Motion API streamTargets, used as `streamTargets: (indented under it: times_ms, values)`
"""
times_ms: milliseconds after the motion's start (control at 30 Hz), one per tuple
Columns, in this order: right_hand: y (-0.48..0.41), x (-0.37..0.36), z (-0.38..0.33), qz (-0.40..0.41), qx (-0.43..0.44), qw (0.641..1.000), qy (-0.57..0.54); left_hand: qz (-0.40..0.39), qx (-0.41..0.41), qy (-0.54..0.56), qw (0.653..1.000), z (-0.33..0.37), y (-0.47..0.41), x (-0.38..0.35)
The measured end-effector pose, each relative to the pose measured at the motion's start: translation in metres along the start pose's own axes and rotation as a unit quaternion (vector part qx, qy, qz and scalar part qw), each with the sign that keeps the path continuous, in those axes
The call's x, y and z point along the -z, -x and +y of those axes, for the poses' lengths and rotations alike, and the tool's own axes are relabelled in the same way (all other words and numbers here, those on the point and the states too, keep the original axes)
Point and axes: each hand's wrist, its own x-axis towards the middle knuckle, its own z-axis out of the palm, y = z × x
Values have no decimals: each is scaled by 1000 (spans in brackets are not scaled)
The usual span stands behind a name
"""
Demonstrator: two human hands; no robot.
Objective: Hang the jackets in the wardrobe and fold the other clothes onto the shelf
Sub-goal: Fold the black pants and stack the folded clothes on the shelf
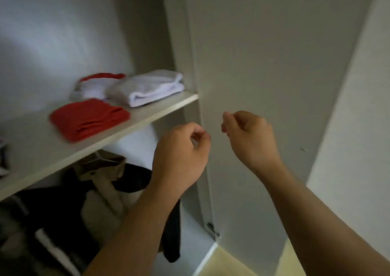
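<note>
The wardrobe shelf carries a folded red garment, a folded white and grey garment, and behind them a white garment with a red trim. Below the shelf hang a beige jacket and dark jackets. My left hand hovers just under the shelf's right end, fingers curled, holding nothing. To its right, my right hand is raised in front of the door panel, its fingers likewise curled and holding nothing. The picture is blurred.
The white wardrobe door stands open on the right, with a hinge low down. A dark and white item lies at the shelf's left edge. Pale yellow floor shows at the bottom.
</note>
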Motion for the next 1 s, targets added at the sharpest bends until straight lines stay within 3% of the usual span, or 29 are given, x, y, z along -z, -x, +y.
streamTargets:
  times_ms: [200,533,600,767,1000]
  values:
    - [83,165,91,147,-185,971,36,-125,-98,129,979,138,49,-107]
    - [256,475,212,370,-323,859,143,-340,-264,246,869,440,195,-277]
    - [284,512,225,368,-338,852,156,-374,-268,252,852,471,218,-297]
    - [366,632,268,427,-414,783,183,-447,-316,261,795,596,297,-360]
    - [395,738,325,476,-454,725,205,-508,-375,276,724,726,347,-450]
